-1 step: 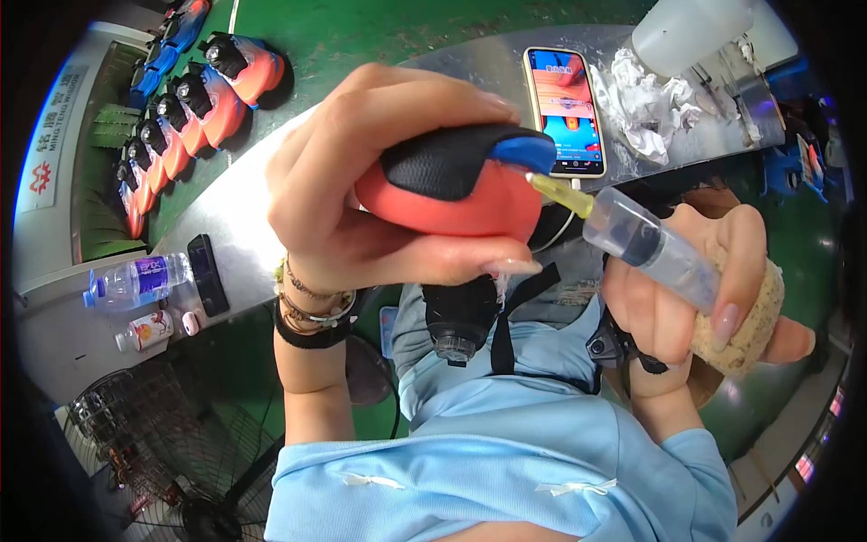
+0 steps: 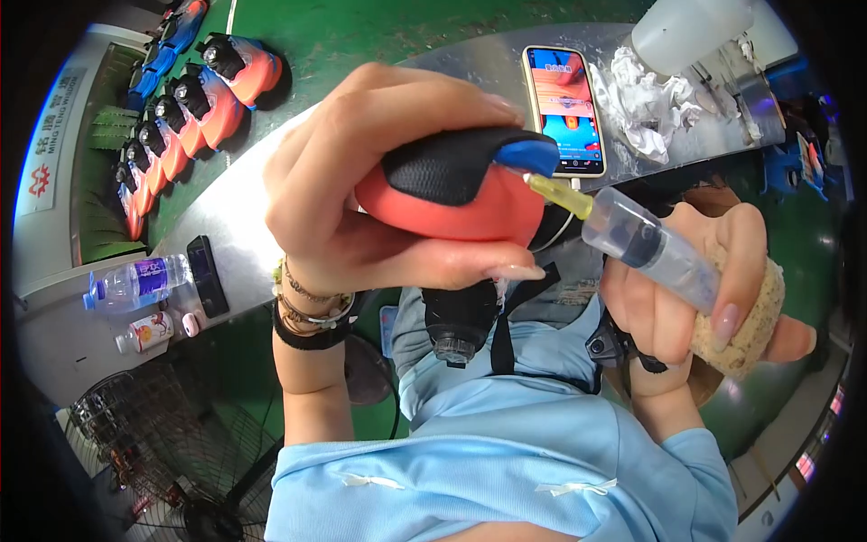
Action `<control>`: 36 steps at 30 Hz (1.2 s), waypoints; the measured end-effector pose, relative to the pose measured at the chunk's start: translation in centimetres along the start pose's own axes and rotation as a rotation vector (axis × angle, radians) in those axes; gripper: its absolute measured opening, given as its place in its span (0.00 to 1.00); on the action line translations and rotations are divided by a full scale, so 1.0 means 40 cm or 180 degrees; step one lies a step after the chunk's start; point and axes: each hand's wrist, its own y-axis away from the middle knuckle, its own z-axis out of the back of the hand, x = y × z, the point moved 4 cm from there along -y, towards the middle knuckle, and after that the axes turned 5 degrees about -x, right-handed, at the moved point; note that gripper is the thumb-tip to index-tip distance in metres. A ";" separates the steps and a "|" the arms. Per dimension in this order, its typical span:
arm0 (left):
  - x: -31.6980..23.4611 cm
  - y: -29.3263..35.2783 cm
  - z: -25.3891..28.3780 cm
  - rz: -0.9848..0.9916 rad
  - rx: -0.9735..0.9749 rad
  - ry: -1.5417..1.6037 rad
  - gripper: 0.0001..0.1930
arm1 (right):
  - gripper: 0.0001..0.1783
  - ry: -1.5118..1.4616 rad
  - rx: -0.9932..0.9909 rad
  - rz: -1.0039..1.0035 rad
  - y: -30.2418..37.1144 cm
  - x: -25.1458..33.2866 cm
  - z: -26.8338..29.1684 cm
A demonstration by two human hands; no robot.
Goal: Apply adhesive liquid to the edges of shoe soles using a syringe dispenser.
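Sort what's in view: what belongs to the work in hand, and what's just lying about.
Seemingly in use:
coral shoe, in the left hand
yellow-tipped syringe and tan block, in the right hand

Seemingly lying about:
lit phone
crumpled paper
clear bottle

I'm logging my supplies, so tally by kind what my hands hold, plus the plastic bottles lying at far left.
Coral, black and blue shoe: 1
Yellow-tipped syringe: 1
Speckled tan sponge: 1
Plastic bottles, large and small: 2
Total: 5

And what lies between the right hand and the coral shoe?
In the head view, a clear syringe, its yellow nozzle toward the shoe.
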 end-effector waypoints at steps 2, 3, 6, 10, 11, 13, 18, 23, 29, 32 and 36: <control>0.009 -0.004 -0.005 -0.0021 0.0052 0.0107 0.39 | 0.24 -0.0018 0.0092 0.0002 -0.005 0.000 0.008; 0.015 -0.006 -0.005 -0.0053 0.0081 0.0130 0.40 | 0.24 -0.0002 0.0216 0.0004 -0.009 0.000 0.014; 0.033 -0.011 0.000 -0.0095 0.0053 0.0053 0.40 | 0.24 0.0042 0.0135 -0.0105 -0.011 0.004 0.018; 0.054 -0.007 0.008 -0.0018 0.0048 0.0003 0.41 | 0.24 0.0408 -0.0171 -0.0001 -0.009 -0.005 0.030; 0.061 -0.004 0.011 0.0136 -0.0018 -0.0001 0.41 | 0.24 0.0522 -0.0276 0.0046 -0.007 -0.011 0.035; 0.070 0.008 0.012 0.0433 -0.0137 -0.0128 0.42 | 0.24 0.0588 -0.0530 0.0248 -0.002 -0.029 0.045; 0.096 0.038 0.033 0.1021 -0.0414 -0.0434 0.41 | 0.25 0.0448 -0.1317 0.0334 0.030 -0.085 0.073; 0.133 0.057 0.050 0.0760 -0.0972 -0.0466 0.36 | 0.38 0.0468 -0.2142 0.0051 0.089 -0.129 0.100; 0.140 0.089 0.061 0.1077 -0.0985 -0.1256 0.31 | 0.37 0.0619 -0.2197 -0.0725 0.129 -0.170 0.119; 0.161 0.095 0.072 0.0799 -0.0896 -0.0880 0.27 | 0.33 0.0571 -0.2123 -0.0773 0.141 -0.177 0.121; 0.182 0.120 0.094 0.0805 -0.1133 -0.1227 0.26 | 0.27 0.0496 -0.2103 -0.0836 0.161 -0.183 0.121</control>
